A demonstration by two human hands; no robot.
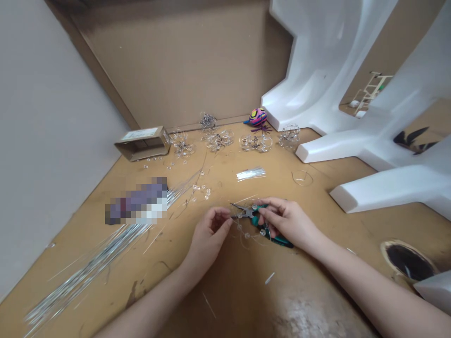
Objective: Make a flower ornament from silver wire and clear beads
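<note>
A loop of thin wire strung with clear beads [247, 235] spans the gap between my two hands. My left hand [210, 234] is closed, thumb and forefinger pinching its left side. On the other side my right hand [283, 219] is closed too, with thumb and forefinger pinched at the loop near a bead. Pliers with teal handles [282, 241] are right behind and under the loop, their jaws apart and pointing left. The right fingers overlap the handles, and I cannot tell whether they grip them.
Long straight wires [95, 263] lie at left beside a blurred purple item [137, 199]. Short cut wires [251, 173] and loose beads [200, 191] lie ahead. Behind stand an open cardboard box [141, 143], several beaded wire pieces [255, 142] and a colourful ball-like object [258, 116]. White moulded legs [373, 188] border the right.
</note>
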